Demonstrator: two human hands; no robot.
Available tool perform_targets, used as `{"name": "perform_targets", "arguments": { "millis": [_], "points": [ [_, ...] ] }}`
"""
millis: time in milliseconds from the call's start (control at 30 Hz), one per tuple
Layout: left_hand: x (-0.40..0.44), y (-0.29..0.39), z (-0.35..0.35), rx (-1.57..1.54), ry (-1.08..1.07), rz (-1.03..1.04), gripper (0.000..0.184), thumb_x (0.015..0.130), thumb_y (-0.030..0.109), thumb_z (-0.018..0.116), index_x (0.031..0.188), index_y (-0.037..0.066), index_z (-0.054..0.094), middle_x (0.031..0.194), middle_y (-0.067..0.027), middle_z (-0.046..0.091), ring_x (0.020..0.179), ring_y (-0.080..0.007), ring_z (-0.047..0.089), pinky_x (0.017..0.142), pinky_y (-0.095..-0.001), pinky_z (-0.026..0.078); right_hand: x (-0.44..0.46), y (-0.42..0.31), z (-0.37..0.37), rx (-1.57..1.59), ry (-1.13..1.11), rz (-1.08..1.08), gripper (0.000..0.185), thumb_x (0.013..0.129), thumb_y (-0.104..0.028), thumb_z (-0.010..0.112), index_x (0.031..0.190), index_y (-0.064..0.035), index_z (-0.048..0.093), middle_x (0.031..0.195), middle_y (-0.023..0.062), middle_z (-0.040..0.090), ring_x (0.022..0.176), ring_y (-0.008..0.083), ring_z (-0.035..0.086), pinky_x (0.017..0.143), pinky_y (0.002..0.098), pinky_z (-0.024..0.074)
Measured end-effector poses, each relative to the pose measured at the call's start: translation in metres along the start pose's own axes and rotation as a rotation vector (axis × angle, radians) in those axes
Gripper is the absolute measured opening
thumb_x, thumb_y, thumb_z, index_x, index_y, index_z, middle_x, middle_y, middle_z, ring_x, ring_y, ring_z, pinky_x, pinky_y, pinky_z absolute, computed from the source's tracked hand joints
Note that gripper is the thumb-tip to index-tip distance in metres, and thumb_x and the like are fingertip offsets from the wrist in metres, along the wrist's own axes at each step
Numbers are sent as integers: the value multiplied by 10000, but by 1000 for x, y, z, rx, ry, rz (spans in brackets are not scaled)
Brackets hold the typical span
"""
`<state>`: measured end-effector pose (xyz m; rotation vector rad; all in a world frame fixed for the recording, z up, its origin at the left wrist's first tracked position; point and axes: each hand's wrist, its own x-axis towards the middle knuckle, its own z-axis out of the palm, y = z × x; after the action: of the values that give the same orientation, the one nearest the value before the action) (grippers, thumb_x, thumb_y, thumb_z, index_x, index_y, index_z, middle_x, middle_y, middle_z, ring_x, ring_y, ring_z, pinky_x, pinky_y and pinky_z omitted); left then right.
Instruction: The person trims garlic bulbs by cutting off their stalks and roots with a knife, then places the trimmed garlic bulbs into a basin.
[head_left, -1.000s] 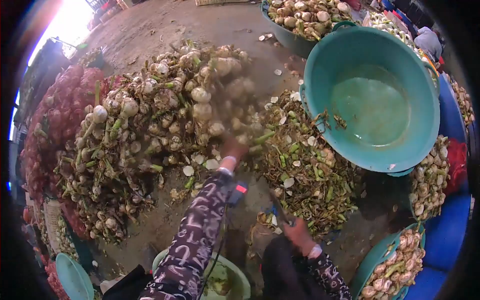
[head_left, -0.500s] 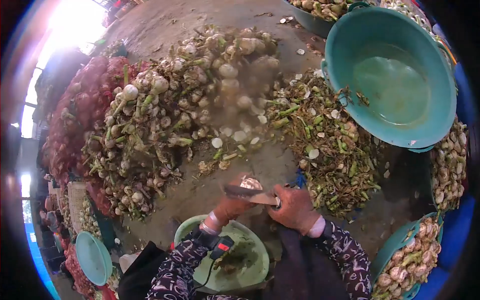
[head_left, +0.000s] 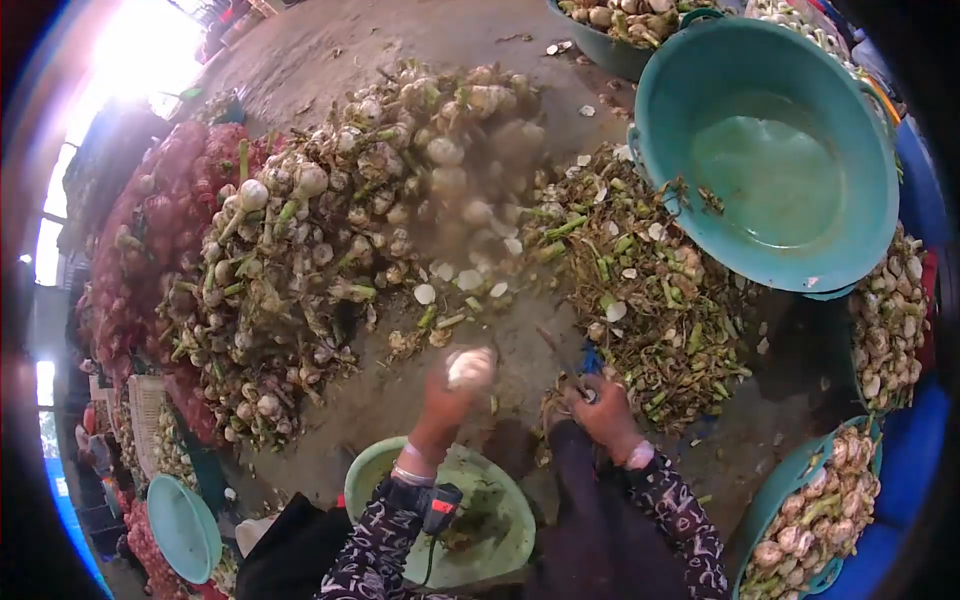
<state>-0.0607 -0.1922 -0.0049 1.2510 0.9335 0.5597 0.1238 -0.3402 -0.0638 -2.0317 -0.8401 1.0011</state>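
My left hand (head_left: 450,388), smeared by motion, grips a pale garlic bulb (head_left: 470,367) above the floor. In my right hand (head_left: 606,417) is a knife (head_left: 558,352), its blade pointing forward and slightly left, apart from the bulb. Below my left forearm sits a light green basin (head_left: 515,515) with dark scraps in it. A big heap of untrimmed garlic (head_left: 300,240) lies ahead on the left. To the right of it is a pile of cut stalks and roots (head_left: 650,290), close to the knife.
A large teal tub (head_left: 770,170) rests tilted at the upper right. Another tub holds garlic bulbs (head_left: 815,515) at the lower right. Red mesh sacks (head_left: 150,235) stand behind the heap on the left. A small turquoise basin (head_left: 184,527) is at the lower left.
My left hand has moved left with the garlic bulb, away from the blade. My right hand has shifted right and slightly down, and the knife now points forward instead of across the bulb.
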Motion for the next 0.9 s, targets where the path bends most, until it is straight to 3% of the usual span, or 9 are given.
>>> {"name": "perform_targets", "arguments": {
  "millis": [100,300,367,433,533,600,667,767,900],
  "points": [
    [-4,-13,-1,-698,108,-147,248,838,143,575,1075,80,535,994,-92,599,950,-216,575,866,-381,473,13,-13,6,48,72,-74,323,732,-241,655,929,11,613,854,180,639,758,328,615,682,358,478],
    [-8,-7,23,-1016,92,-203,97,838,176,555,871,90,521,810,-24,525,777,-188,534,742,-334,462,10,-86,-12,229,3,-131,358,751,-280,636,996,-21,609,895,211,627,827,363,598,733,390,474],
    [-23,27,32,-763,108,-215,122,836,194,560,835,91,493,780,-15,482,742,-183,509,718,-326,454,18,-59,1,-60,-197,-200,333,772,-291,611,1006,-55,612,925,228,612,870,383,587,763,416,470],
    [-29,-2,-20,-11,-531,174,287,858,238,555,1071,53,505,1015,-72,536,967,-204,520,856,-339,426,6,-13,5,-88,-179,-183,345,765,-286,604,1010,-42,602,949,246,602,886,392,580,785,427,468],
    [-20,27,-44,654,-1226,-239,696,742,326,705,1284,24,389,1303,-166,430,1184,-294,422,983,-395,347,-8,20,-5,-31,-173,-24,352,755,-305,607,944,-9,602,875,243,610,823,392,593,730,429,479],
    [20,44,-37,1209,-731,288,757,662,328,752,1267,34,404,1259,-191,449,1150,-336,440,962,-409,367,3,28,-7,-181,-109,69,354,746,-309,624,799,39,592,707,225,607,682,387,601,609,425,484],
    [88,39,-23,1463,-181,329,776,619,321,753,1264,58,412,1231,-202,453,1137,-364,427,969,-424,351,6,25,-5,-174,-128,49,373,752,-331,625,810,36,594,708,228,602,688,389,598,612,427,482],
    [222,13,-23,1890,95,876,669,658,246,690,1253,90,426,1267,-192,418,1200,-370,360,1037,-481,223,10,64,3,-233,-181,-111,432,770,-410,614,868,11,601,725,227,599,708,400,590,626,438,479],
    [279,-6,-11,1848,48,717,555,707,200,629,1230,122,460,1278,-190,415,1238,-373,323,1058,-501,174,-1,18,-13,-273,-223,120,413,733,-300,677,995,7,587,869,211,622,826,360,599,719,403,473]
  ]
}}
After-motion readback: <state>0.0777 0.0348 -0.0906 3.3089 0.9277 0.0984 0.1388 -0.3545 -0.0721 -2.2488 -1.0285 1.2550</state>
